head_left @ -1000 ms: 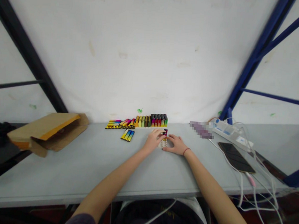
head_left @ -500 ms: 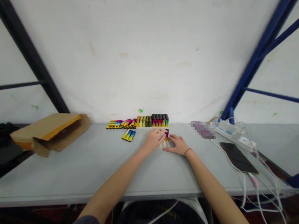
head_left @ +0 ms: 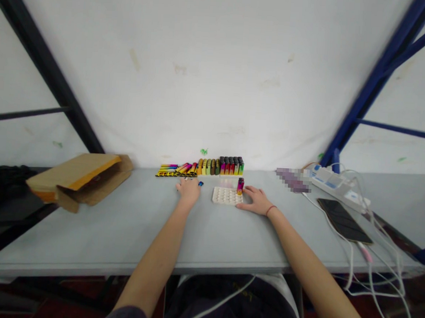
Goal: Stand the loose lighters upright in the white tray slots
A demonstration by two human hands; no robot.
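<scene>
A white tray [head_left: 225, 196] with round sockets lies on the grey table [head_left: 121, 230]. One magenta-and-yellow lighter [head_left: 240, 185] stands upright in the tray's far right corner. My right hand [head_left: 255, 200] lies flat on the table, its fingertips touching the tray's right edge below that lighter. My left hand [head_left: 188, 189] is to the left of the tray, fingers curled down over the loose lighters [head_left: 200, 183], of which only a blue end shows. Behind them, a row of upright lighters [head_left: 226, 165] stands against the wall, with more lying flat [head_left: 178, 169] to its left.
An open cardboard box [head_left: 78, 179] lies on its side at the table's left. At the right are a power strip [head_left: 331, 179], a dark phone [head_left: 344, 220] and looping white cables [head_left: 379, 265]. Black and blue rack posts flank the table.
My left hand has left the tray and moved left onto the loose lighters. The lighter it was placing now stands alone in the tray. My right hand stays by the tray.
</scene>
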